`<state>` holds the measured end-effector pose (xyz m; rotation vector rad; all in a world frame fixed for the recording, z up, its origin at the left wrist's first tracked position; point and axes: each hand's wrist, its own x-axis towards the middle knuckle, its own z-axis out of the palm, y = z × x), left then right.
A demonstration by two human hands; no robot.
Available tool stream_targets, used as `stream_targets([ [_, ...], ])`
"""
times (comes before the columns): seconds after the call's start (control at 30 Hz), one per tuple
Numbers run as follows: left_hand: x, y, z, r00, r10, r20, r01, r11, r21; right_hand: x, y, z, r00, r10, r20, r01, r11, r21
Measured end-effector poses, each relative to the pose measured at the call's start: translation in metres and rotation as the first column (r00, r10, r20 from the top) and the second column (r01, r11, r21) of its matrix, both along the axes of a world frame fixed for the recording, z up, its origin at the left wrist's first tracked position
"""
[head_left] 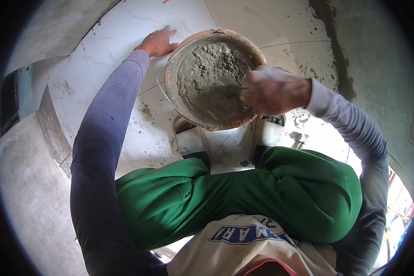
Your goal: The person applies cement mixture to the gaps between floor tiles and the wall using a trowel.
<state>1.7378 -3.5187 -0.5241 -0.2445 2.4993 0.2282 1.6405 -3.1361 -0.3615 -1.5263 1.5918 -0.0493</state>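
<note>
A round bucket (170, 92) with an orange-brown, mortar-smeared rim stands on the tiles in front of my feet. Wet grey mortar (202, 69) lies inside it, lumpy on the far side and smoother toward me. My right hand (273, 90), slightly blurred, is closed over the bucket's right rim on a trowel (227, 85); its handle is hidden in the fist, and the mortar-coated blade sits in the mix. Just beyond the bucket's left rim, my left hand (157, 42) rests with fingers spread on a pale tile, holding nothing.
Large white marbled tiles (119, 37) cover the floor, spotted with mortar crumbs. A strip of grey mortar (338, 55) runs along the base of the right wall (382, 60). A rough grey surface (37, 193) lies at left. My shoes (188, 138) flank the bucket's near side.
</note>
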Motion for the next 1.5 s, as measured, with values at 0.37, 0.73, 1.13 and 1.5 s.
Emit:
stream_targets([
  [0.37, -0.036, -0.004, -0.044, 0.850, 0.213, -0.481, -0.161, 0.976, 0.148, -0.075, 0.056, 0.053, 0.709, -0.560, 0.429, 0.588, 0.805, 0.078],
  [0.73, -0.122, 0.027, -0.062, 0.746, 0.135, -0.652, -0.274, 0.955, -0.116, -0.332, 0.049, -0.032, 0.083, -0.833, 0.547, 0.884, 0.315, 0.345],
  [1.13, -0.125, 0.025, -0.049, 0.755, 0.186, -0.629, -0.302, 0.950, -0.082, -0.343, 0.001, -0.133, 0.216, -0.902, 0.374, 0.975, 0.180, -0.128],
  [1.5, -0.129, 0.027, -0.042, 0.737, 0.234, -0.634, -0.334, 0.942, -0.040, -0.475, -0.037, -0.239, 0.379, -0.298, -0.876, 0.030, 0.950, -0.310],
])
